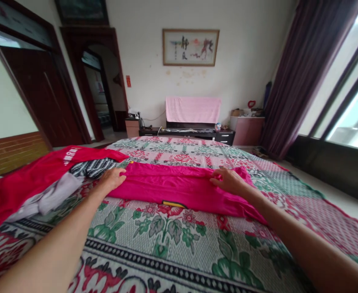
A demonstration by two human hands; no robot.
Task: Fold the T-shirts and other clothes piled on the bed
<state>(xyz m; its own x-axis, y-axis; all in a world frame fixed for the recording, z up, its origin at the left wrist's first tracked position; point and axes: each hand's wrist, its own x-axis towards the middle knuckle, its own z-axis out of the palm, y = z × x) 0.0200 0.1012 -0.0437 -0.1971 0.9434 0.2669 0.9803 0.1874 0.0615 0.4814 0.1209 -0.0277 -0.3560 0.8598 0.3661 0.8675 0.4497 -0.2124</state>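
Two hands at a pink garment on a floral bedspread

At frame centre the pink garment point(179, 188) lies folded lengthwise on the bedspread point(166, 240). The left hand point(113, 179) grips its left end with curled fingers; the right hand point(229, 181) pinches a fold at its right end. A red garment point(29, 179) lies at left.
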